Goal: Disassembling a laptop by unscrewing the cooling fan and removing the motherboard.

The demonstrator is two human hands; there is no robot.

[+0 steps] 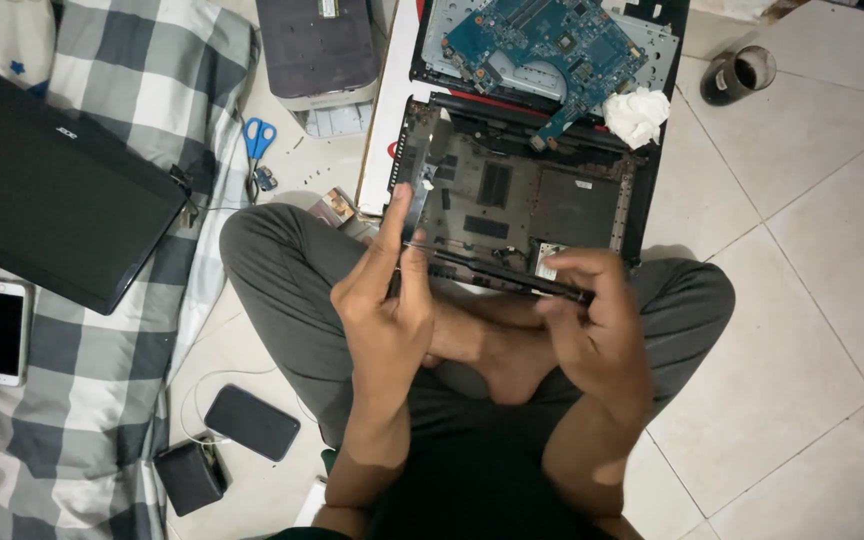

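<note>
A black laptop bottom case (pixel 522 200), stripped and showing its inner side, rests tilted over my crossed legs. My left hand (pixel 387 310) grips its near left corner, with the thumb raised along the left edge. Gripping the near right edge of the same case is my right hand (pixel 600 325), fingers curled over the rim. Beyond the case lies a blue circuit board (pixel 552 40) on a silver laptop frame, with a crumpled white tissue (pixel 637 115) on its right side.
A closed black laptop (pixel 52 190) and a white phone (pixel 0 330) lie on a checked blanket (pixel 112 60) at left. Blue-handled scissors (pixel 257 140), a grey box (pixel 317 45), a dark phone (pixel 252 420) and a small black box (pixel 190 475) sit on the tiled floor. A dark cup (pixel 742 75) stands far right.
</note>
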